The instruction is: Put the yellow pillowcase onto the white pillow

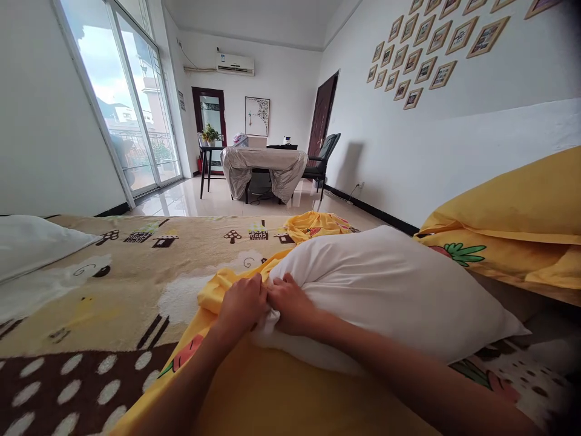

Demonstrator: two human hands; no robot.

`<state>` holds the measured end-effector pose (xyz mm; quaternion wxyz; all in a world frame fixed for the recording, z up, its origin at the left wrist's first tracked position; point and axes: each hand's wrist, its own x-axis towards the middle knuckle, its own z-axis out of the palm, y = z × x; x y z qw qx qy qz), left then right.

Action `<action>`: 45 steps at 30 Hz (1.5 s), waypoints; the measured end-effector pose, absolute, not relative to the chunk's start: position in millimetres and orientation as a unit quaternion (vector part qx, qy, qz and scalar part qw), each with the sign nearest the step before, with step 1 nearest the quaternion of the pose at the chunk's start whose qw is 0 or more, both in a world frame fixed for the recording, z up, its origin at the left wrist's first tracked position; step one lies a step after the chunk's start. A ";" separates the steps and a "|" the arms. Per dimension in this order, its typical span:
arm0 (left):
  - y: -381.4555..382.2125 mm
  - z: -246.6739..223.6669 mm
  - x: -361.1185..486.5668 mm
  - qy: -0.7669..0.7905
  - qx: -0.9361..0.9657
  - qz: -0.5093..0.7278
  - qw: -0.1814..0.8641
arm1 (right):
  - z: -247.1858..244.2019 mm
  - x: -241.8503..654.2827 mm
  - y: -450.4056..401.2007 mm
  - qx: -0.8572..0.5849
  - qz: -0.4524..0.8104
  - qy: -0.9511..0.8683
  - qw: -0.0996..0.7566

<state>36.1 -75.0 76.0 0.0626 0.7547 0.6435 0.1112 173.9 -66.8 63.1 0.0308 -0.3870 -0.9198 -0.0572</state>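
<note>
At the white pillow [385, 290], the fingertips of the left hand [242, 303] and right hand [293, 306] are hidden. The lower edge cuts off the yellow pillowcase [281, 393]; the side edges crop another white pillow [36, 242] and a yellow pillow [521, 203]. The framed photos [462, 36] are too small to read.

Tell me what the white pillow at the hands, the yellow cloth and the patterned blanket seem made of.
White pillow: smooth fabric, possibly cotton blend, with fine creases; filling unseen.
Yellow cloth: thin, matte printed fabric, perhaps cotton, bunching in folds.
Patterned blanket: likely synthetic plush, its pale patches looking soft and fuzzy.
</note>
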 end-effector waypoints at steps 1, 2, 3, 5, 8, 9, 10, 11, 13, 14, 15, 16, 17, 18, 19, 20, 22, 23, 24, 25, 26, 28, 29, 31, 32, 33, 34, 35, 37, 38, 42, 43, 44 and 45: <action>-74.4 76.5 33.9 0.642 0.756 0.106 0.068 | 65.2 174.0 -62.7 -0.391 -0.052 -0.918 0.033; -73.9 76.9 31.9 0.639 0.759 0.103 0.073 | 67.1 174.1 -58.8 -0.395 -0.047 -0.917 0.032; -73.6 77.3 29.9 0.637 0.761 0.100 0.077 | 68.9 174.0 -55.2 -0.398 -0.042 -0.916 0.028; -73.0 77.9 26.3 0.632 0.763 0.102 0.085 | 71.5 173.6 -49.2 -0.400 -0.036 -0.916 0.019; -71.1 78.0 20.9 0.619 0.765 0.132 0.119 | 73.0 172.5 -44.3 -0.397 -0.035 -0.917 0.010; -70.3 77.8 19.3 0.614 0.764 0.145 0.135 | 73.0 172.1 -43.6 -0.396 -0.034 -0.918 0.008; -69.6 77.7 17.8 0.607 0.764 0.155 0.153 | 72.9 171.8 -43.3 -0.395 -0.034 -0.918 0.006; -69.0 77.5 16.6 0.601 0.765 0.161 0.167 | 72.7 171.6 -43.3 -0.394 -0.035 -0.919 0.004; -68.4 77.1 15.6 0.589 0.769 0.168 0.184 | 72.0 171.1 -43.8 -0.392 -0.038 -0.919 0.001; -68.3 76.6 15.8 0.585 0.771 0.168 0.187 | 71.6 170.9 -44.1 -0.392 -0.041 -0.919 -0.002; -68.2 75.7 16.5 0.584 0.773 0.166 0.186 | 71.1 170.7 -44.4 -0.392 -0.044 -0.919 -0.006; -68.1 74.4 17.7 0.585 0.773 0.163 0.181 | 70.5 170.6 -44.8 -0.393 -0.047 -0.918 -0.010; -67.7 72.6 19.1 0.587 0.774 0.161 0.175 | 69.9 170.5 -45.1 -0.394 -0.049 -0.918 -0.015; -67.2 70.3 20.7 0.588 0.776 0.158 0.165 | 69.2 170.4 -45.5 -0.394 -0.050 -0.918 -0.017; -66.4 67.8 22.4 0.588 0.779 0.154 0.153 | 68.6 170.3 -46.0 -0.393 -0.053 -0.918 -0.015; -65.6 65.2 24.0 0.588 0.783 0.149 0.142 | 68.2 170.2 -46.6 -0.390 -0.057 -0.919 -0.011; -64.1 60.9 26.9 0.586 0.789 0.137 0.124 | 68.2 170.1 -48.2 -0.385 -0.068 -0.920 -0.002; -63.6 59.5 28.2 0.587 0.790 0.131 0.118 | 68.9 170.1 -49.1 -0.383 -0.075 -0.921 0.000; -63.4 58.7 29.4 0.591 0.789 0.127 0.113 | 70.1 170.3 -50.0 -0.381 -0.082 -0.921 0.000; -63.4 58.5 30.5 0.595 0.787 0.123 0.110 | 71.8 170.7 -50.8 -0.379 -0.086 -0.922 -0.002; -63.7 58.8 31.7 0.600 0.784 0.119 0.106 | 73.7 171.3 -51.5 -0.376 -0.087 -0.923 -0.003; -64.7 60.1 34.1 0.609 0.779 0.112 0.101 | 77.7 173.3 -52.4 -0.370 -0.085 -0.925 -0.004; -65.1 60.8 35.2 0.614 0.776 0.109 0.097 | 79.2 174.7 -52.5 -0.369 -0.082 -0.926 -0.002; -65.1 61.7 36.6 0.627 0.767 0.103 0.089 | 80.7 178.0 -51.8 -0.374 -0.079 -0.924 0.007; -64.4 61.8 36.8 0.633 0.763 0.100 0.085 | 80.7 179.7 -51.0 -0.379 -0.078 -0.922 0.012; -63.4 61.6 36.6 0.639 0.758 0.099 0.081 | 80.3 181.3 -49.9 -0.386 -0.077 -0.919 0.018; -62.1 61.2 36.0 0.644 0.755 0.099 0.079 | 79.7 182.7 -48.5 -0.397 -0.074 -0.915 0.022; -60.5 60.6 35.1 0.646 0.752 0.100 0.078 | 79.1 183.8 -46.9 -0.409 -0.070 -0.910 0.022; -57.4 59.2 32.6 0.648 0.750 0.106 0.078 | 78.6 185.0 -43.3 -0.431 -0.062 -0.900 0.012; -56.0 58.6 31.3 0.649 0.749 0.109 0.079 | 78.9 185.0 -41.3 -0.437 -0.062 -0.898 0.005; -53.0 58.0 27.0 0.649 0.746 0.124 0.087 | 81.7 183.7 -33.4 -0.413 -0.075 -0.907 -0.005; -52.7 58.3 26.4 0.646 0.745 0.133 0.095 | 82.1 183.4 -31.8 -0.401 -0.073 -0.913 -0.004; -52.4 58.7 26.0 0.644 0.744 0.143 0.106 | 82.1 183.3 -30.5 -0.389 -0.070 -0.918 -0.003; -52.2 59.1 25.7 0.643 0.742 0.152 0.118 | 81.7 183.4 -29.8 -0.379 -0.067 -0.923 -0.002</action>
